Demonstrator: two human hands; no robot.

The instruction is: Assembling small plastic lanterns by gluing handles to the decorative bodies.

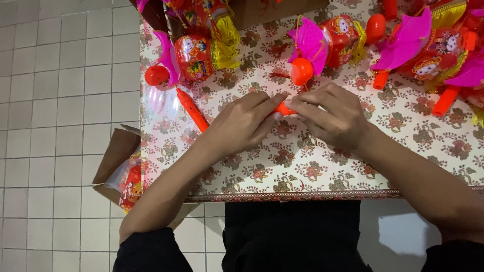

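Item: I am pinching the orange stick (283,109), lying left-right on the table (302,166), between left hand (242,123) and right hand (333,115), both clamped on it.

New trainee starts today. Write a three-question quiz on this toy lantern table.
1. True or false: both hands grip one orange stick.
2. The loose orange stick lies on which side of the left hand? A) outer left B) between the hands
3. What stands on the floor by the table's left edge?

Key:
1. True: left hand and right hand pinch the orange stick.
2. A: loose stick.
3. An open cardboard box beside the table.
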